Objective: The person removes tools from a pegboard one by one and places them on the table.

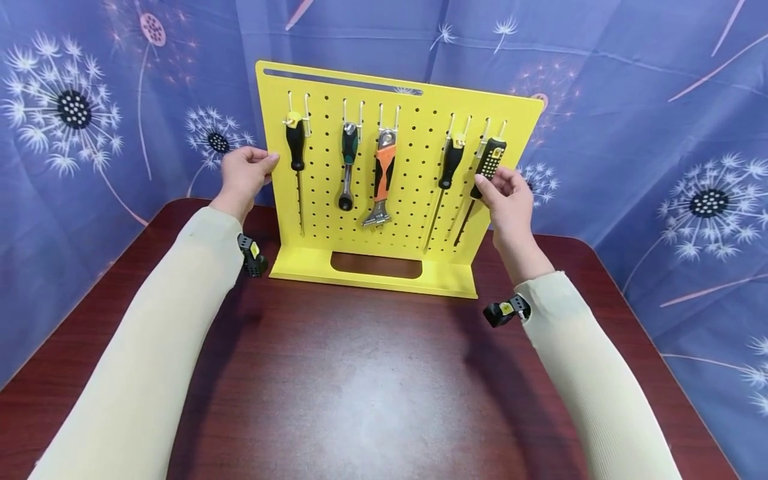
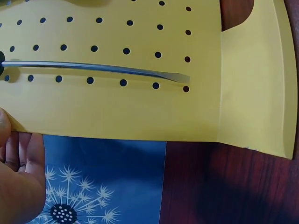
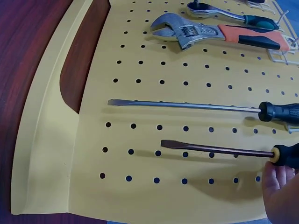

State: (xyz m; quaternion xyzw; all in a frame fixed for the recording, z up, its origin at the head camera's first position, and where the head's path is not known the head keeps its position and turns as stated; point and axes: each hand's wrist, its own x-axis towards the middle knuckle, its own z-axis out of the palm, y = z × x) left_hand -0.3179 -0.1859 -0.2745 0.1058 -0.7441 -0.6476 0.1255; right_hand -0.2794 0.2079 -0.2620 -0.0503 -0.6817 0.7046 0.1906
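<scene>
A yellow pegboard [image 1: 402, 167] stands upright on the table, hung with tools. My left hand [image 1: 245, 175] pinches its left edge; in the left wrist view the thumb [image 2: 3, 126] is in front and the fingers are behind. My right hand [image 1: 510, 200] grips the black, yellow-dotted handle of the far-right flat-blade screwdriver [image 1: 490, 160], whose dark blade [image 3: 215, 148] points down along the board. Its top end is at a white hook. Left of it hangs another flat-blade screwdriver [image 1: 451, 163] with a bright shaft. Nearest my left hand hangs a third screwdriver [image 1: 296, 143].
Mid-board hang an orange-and-black adjustable wrench [image 1: 384, 170] and a green-and-black ratchet [image 1: 349, 157]. The board's base has a front lip [image 1: 372, 283] and a cut-out slot. Below spreads the dark red-brown table [image 1: 288, 373]. Behind hangs a blue dandelion-print curtain [image 1: 372, 40].
</scene>
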